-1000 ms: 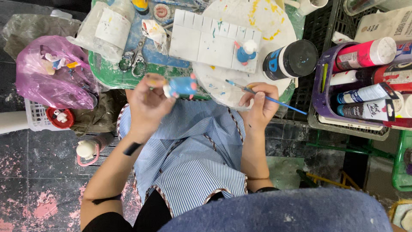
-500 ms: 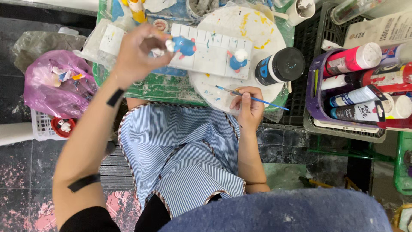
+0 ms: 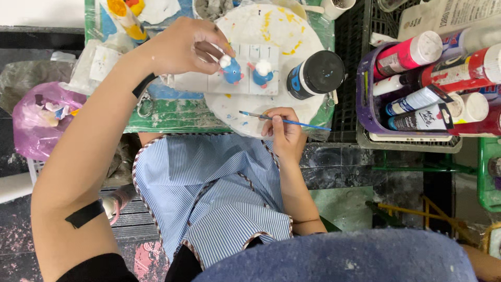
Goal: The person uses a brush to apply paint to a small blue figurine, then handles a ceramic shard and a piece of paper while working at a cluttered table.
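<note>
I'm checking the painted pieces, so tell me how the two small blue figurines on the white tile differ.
The left figurine is touched by the left hand, whose fingers rest on its white top; the right figurine stands free, with no hand on it. The left figurine lies nearer the middle of the white tile; the right figurine stands by the tile's right end, closer to the black-lidded jar. Both are blue with white tops and look about the same size.

Stained dark floor (image 3: 365, 167), green table (image 3: 172, 112)

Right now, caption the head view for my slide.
Left hand touches a blue figurine; right hand holds a paintbrush.
</note>
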